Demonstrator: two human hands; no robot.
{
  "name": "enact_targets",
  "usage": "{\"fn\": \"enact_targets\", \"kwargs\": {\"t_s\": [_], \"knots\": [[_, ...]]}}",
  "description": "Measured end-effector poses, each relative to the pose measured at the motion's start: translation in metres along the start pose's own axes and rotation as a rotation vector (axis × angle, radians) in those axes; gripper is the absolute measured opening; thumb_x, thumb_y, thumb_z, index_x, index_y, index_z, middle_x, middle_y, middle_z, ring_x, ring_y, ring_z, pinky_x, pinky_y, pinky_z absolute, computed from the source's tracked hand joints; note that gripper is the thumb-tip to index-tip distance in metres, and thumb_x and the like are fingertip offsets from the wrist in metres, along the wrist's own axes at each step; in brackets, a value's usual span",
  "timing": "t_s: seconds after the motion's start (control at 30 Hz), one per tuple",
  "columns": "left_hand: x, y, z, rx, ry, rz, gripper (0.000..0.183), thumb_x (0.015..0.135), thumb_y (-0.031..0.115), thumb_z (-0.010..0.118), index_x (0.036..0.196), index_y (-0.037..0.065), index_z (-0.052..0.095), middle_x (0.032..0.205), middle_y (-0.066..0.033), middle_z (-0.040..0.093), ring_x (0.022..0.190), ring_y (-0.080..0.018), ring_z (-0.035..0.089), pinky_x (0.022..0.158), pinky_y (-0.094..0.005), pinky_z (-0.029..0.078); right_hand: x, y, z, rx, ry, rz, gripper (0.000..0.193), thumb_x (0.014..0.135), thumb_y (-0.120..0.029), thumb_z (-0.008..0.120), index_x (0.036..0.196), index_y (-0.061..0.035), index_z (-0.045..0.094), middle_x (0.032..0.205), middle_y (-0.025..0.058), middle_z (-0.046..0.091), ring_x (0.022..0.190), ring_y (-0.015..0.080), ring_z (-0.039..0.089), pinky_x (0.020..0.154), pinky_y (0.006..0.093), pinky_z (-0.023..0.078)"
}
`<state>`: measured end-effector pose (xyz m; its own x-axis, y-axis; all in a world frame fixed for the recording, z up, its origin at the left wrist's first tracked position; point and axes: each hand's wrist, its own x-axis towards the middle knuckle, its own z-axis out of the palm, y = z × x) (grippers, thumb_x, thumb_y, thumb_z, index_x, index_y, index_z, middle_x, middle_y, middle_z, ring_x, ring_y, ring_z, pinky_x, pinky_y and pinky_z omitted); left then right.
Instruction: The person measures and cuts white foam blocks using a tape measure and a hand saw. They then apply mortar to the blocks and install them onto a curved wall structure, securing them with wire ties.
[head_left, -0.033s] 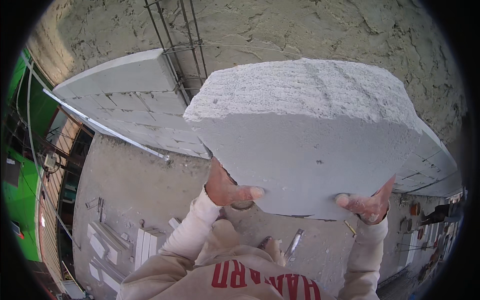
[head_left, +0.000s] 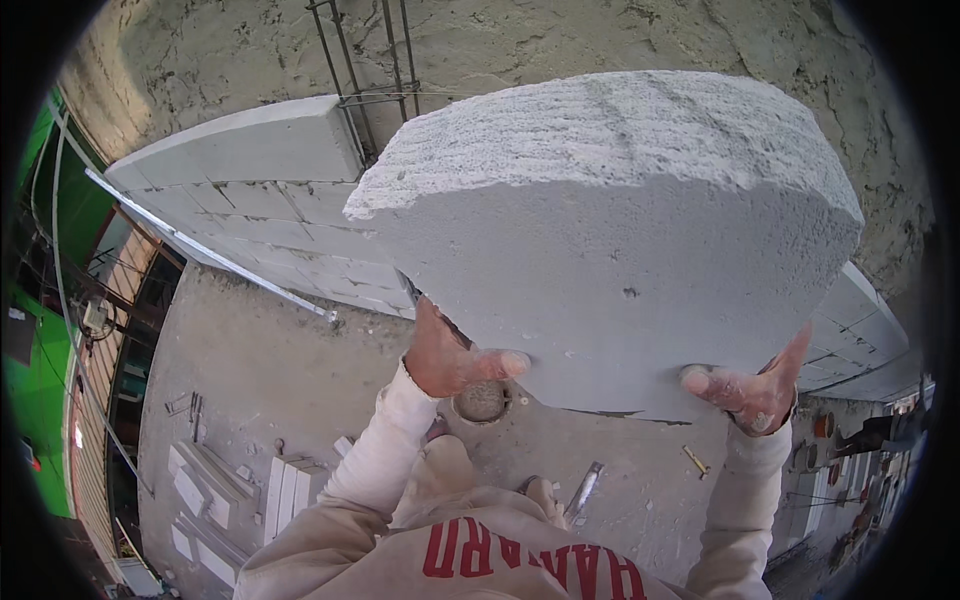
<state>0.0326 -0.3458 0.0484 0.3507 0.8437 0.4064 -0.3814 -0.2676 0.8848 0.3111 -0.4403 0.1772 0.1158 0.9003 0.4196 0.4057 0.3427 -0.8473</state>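
Note:
Between my two hands is a large light-grey aerated concrete block, held up in front of me. Its upper edge is rough and ridged, while the broad face toward me is smooth with a small pit. My left hand grips the lower left corner, thumb lying on the face. At the lower right, my right hand holds the block the same way. The other fingers of both hands are hidden behind it. Behind the block stands a low wall of similar blocks, partly covered from view.
Steel reinforcing bars rise beside the wall, against rough plaster. A long metal straightedge leans at the left. On the floor are a round mortar bucket, a hammer, a metal strip and stacked block pieces.
The block has risen and moved slightly farther from me, with both hands still on it. The mortar bucket below shows more fully now.

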Motion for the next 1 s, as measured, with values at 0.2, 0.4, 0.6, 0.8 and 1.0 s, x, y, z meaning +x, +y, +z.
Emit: {"fn": "enact_targets", "kwargs": {"t_s": [0.2, 0.4, 0.6, 0.8, 1.0], "knots": [[0.086, 0.07, -0.122, 0.062, 0.361, 0.142, 0.053, 0.097, 0.022, 0.073, 0.137, -0.007, 0.055, 0.124, -0.0163, 0.067, 0.115, -0.023, 0.066, 0.098, -0.0326, 0.052, 0.186, -0.101, 0.027, -0.545, -0.284, -0.635, 0.105, 0.053, -0.048, 0.09, 0.136, 0.0056, 0.056, 0.113, 0.0213, 0.069, 0.106, 0.0332, 0.069, 0.104, 0.043, 0.051], [0.018, -0.011, -0.298, 0.202, 0.666, -0.293, 0.04, 0.1, 0.024, 0.069, 0.131, 0.0, 0.063, 0.115, -0.0137, 0.073, 0.106, -0.0228, 0.071, 0.094, -0.0339, 0.053, 0.301, -0.113, 0.102, -0.911, -0.142, -0.487, 0.077, 0.054, -0.038, 0.092, 0.114, 0.0039, 0.068, 0.097, 0.0173, 0.072, 0.097, 0.0297, 0.068, 0.087, 0.0393, 0.053], [-0.242, -0.238, -0.404, 0.157, 1.004, -0.823, 0.012, 0.096, 0.01, 0.067, 0.106, 0.003, 0.065, 0.088, -0.0081, 0.071, 0.06, -0.0185, 0.066, 0.044, -0.0265, 0.044, 0.337, -0.057, 0.105, -0.909, -0.238, -0.412, 0.091, 0.055, -0.048, 0.087, 0.126, 0.0029, 0.062, 0.107, 0.0204, 0.071, 0.1, 0.0349, 0.069, 0.1, 0.0456, 0.05], [-0.494, -0.326, -0.29, -0.298, 1.184, -1.625, 0.027, 0.092, 0.012, 0.068, 0.117, 0.004, 0.06, 0.096, -0.0196, 0.068, 0.073, -0.0327, 0.067, 0.065, -0.0457, 0.059, 0.338, -0.011, 0.081, -0.97, -0.31, -0.27, 0.114, 0.048, -0.048, 0.091, 0.14, 0.0068, 0.052, 0.129, 0.029, 0.06, 0.121, 0.0419, 0.061, 0.112, 0.0475, 0.043], [-0.551, -0.347, -0.186, -0.369, 1.35, -1.802, 0.046, 0.103, 0.028, 0.052, 0.144, 0.008, 0.048, 0.144, -0.0202, 0.057, 0.121, -0.0415, 0.061, 0.097, -0.0496, 0.05, 0.364, -0.006, 0.098, -1.024, -0.352, -0.215, 0.113, 0.051, -0.043, 0.09, 0.143, 0.0079, 0.048, 0.136, 0.0296, 0.053, 0.127, 0.042, 0.055, 0.113, 0.0442, 0.041]]}}
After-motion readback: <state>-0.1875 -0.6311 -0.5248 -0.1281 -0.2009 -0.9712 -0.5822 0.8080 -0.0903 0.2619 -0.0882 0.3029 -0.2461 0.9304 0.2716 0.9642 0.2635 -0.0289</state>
